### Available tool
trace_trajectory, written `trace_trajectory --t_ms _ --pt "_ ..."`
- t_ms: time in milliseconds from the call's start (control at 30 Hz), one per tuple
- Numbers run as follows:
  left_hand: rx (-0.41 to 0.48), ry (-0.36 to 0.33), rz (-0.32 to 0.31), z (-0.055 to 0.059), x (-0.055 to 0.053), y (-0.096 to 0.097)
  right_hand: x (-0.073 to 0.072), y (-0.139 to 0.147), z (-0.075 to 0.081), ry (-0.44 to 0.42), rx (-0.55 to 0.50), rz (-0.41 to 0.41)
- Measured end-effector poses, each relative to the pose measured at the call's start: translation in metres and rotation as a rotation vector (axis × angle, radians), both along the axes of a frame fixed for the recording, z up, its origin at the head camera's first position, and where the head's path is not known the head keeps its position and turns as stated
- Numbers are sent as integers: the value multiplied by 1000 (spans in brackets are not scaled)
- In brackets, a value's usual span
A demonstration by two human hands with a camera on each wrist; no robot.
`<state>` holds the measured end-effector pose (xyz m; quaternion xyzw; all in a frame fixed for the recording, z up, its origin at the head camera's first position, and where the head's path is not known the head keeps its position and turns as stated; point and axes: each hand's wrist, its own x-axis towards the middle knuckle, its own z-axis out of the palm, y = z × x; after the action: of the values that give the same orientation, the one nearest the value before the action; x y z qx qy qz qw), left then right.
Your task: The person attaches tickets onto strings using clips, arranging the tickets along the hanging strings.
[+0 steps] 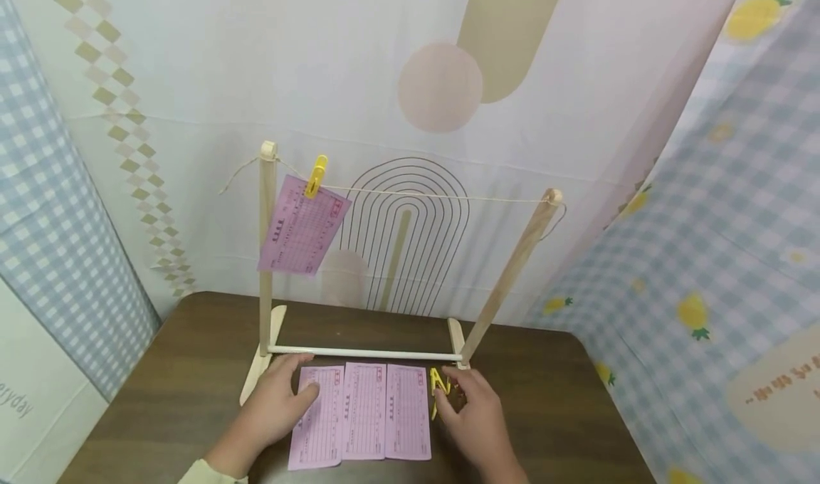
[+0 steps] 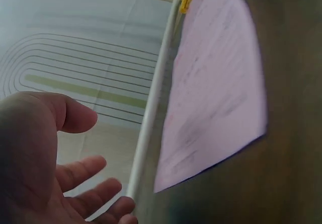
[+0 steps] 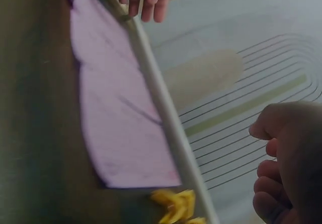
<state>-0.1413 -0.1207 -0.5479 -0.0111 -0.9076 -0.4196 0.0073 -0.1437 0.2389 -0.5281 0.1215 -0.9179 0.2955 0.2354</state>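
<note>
Pink slips (image 1: 364,413) lie beside yellow clothespins (image 3: 176,207)

"eryday" stands on white cloth (image 1: 45,370) beyond the left edge of the brown wooden worktop (image 1: 179,370); pink rectangular paper slips (image 1: 364,416) bear illegible print.

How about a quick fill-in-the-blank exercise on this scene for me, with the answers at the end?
The clothespin on the hanging slip is ____ in color.
The number of slips lying on the table is ____.
The person's ____ hand is the one nearer the loose clothespins.
Missing words: yellow; three; right.
</note>
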Motion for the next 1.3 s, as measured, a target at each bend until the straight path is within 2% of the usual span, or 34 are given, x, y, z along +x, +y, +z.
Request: trace_trajectory --t_ms 167,400,567,733,867,1133,1300 --pt "1 -28 27 -15 4 6 4 3 -21 -62 -33 -67" --pt "-29 19 51 -28 6 8 5 7 -48 -152 -16 -143" --pt "-78 69 37 -36 7 7 5 9 -61 -185 -40 -169" --pt "-137 87 20 -36 8 9 5 10 -67 -220 -41 -192" --pt "-166 95 29 -38 9 11 6 9 -69 -233 -48 -197" --pt "-200 194 55 -44 9 13 6 8 -71 -243 -27 -198" --pt "-209 215 64 -45 10 14 6 6 -71 -226 -20 -208"
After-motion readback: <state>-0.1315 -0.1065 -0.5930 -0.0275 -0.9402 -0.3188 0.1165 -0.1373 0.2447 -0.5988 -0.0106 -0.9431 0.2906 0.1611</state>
